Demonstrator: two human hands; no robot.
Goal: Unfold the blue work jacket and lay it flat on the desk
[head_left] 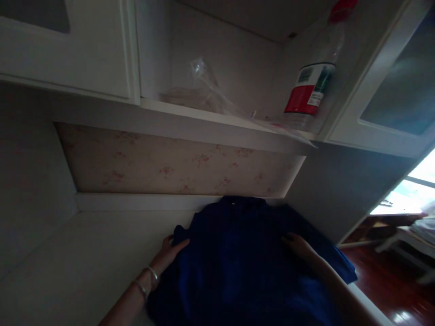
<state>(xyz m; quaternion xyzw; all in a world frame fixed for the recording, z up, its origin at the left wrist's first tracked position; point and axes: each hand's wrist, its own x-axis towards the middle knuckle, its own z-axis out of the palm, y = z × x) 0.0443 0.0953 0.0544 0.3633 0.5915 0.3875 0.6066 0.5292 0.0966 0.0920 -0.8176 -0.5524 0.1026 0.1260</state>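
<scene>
1. A dark blue cloth shirt (238,262) is lying spread on the pale white shelf surface (84,253), its collar pointing toward the floral-patterned back panel (170,167).
2. The left hand (170,253) is gripping the shirt's left edge, fingers curled around the fabric; silver bangles (147,280) are sitting on the wrist.
3. The right hand (299,246) is resting flat on the shirt's right side, fingers released.
4. Above, a clear plastic bottle with a red label and red cap (316,77) is standing beside a crumpled clear plastic bag (217,95).
</scene>
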